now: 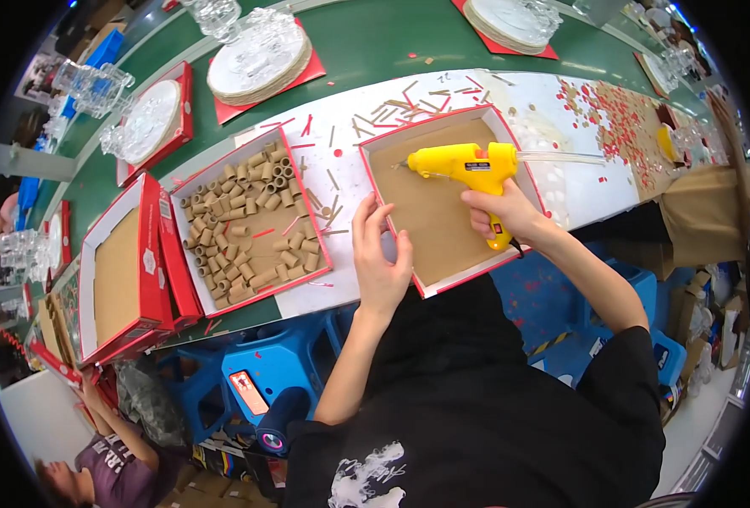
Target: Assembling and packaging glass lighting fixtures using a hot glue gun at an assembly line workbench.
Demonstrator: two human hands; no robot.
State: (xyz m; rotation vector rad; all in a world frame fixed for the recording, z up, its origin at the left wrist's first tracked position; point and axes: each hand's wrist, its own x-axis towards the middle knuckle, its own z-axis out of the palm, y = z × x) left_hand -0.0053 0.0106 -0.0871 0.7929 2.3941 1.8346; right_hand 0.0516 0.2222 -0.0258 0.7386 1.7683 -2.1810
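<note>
1. The glue gun (455, 161) is right of centre in the frame's upper half, over the tray (434, 233); we grasp its handle with our right hand (506, 212).
2. Its long axis is nearly level: nozzle (403, 164) to the left, glue stick (561, 157) to the right.
3. Our left hand (382, 275), lower left of the nozzle, is at the tray's left wall; whether it clasps this, we cannot tell.
4. Our right fingers hide the trigger; the nozzle's tip is hard to distinguish.
</note>
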